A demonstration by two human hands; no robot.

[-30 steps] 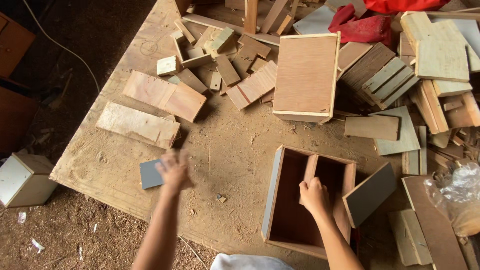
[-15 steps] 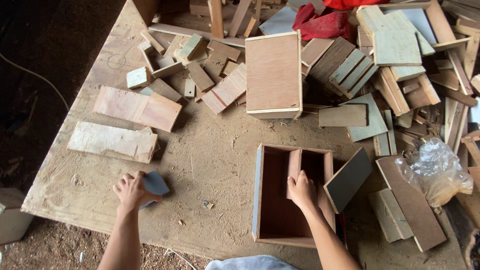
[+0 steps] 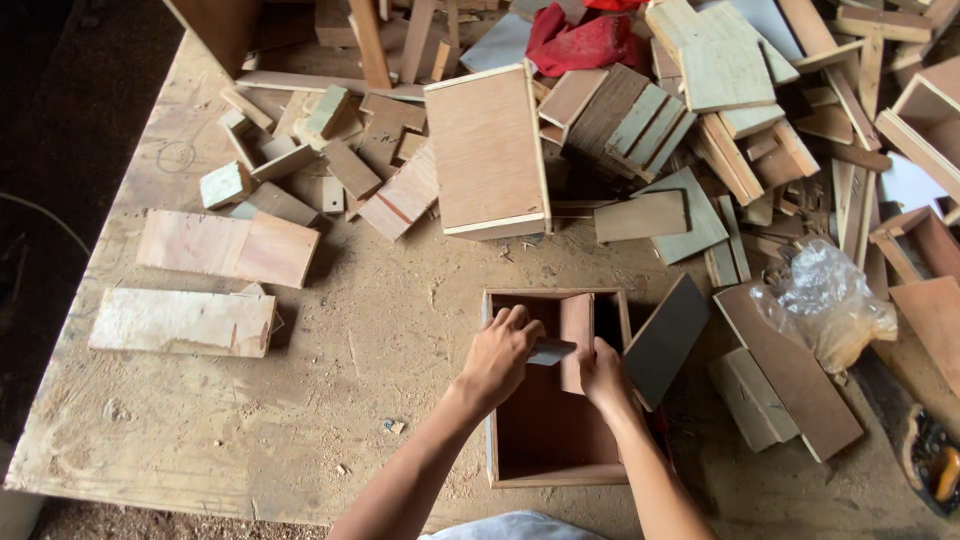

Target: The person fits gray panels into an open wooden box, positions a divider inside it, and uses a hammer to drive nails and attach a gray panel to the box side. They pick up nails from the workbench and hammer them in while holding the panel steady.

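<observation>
A closed plywood box (image 3: 487, 150) lies at the middle of the table (image 3: 300, 400), amid offcuts heaped along the far edge. Two pale boards (image 3: 183, 321) (image 3: 228, 247) lie near the left edge. A red cloth (image 3: 585, 42) sits at the far edge, a crumpled plastic bag (image 3: 826, 300) toward the right edge

I see open table (image 3: 330, 400) left of the open wooden box (image 3: 553, 470), where my hands can pass. Two flat boards (image 3: 185, 320) block the far left; a heap of wood scraps (image 3: 640, 120) crowds the far side, and a plastic bag (image 3: 825, 305) sits right.
</observation>
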